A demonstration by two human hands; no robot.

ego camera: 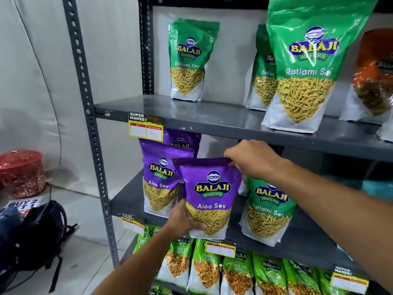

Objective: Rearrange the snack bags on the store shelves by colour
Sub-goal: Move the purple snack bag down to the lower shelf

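Observation:
A purple Aloo Sev bag (209,194) stands at the front of the middle shelf (302,237). My left hand (182,220) grips its bottom left corner and my right hand (253,160) pinches its top edge. Two more purple Aloo Sev bags (158,177) stand behind it to the left. Right of the held bag stands a green Ratlami Sev bag (266,211). On the top shelf (191,116) are three green Ratlami Sev bags (308,64) and, at the far right, an orange bag (375,77).
Light green Chana bags (238,273) fill the bottom shelf. Price tags (145,129) hang on the shelf edges. A perforated grey upright (89,116) frames the rack's left side. On the floor to the left are a black backpack (40,233) and a red basket (22,172).

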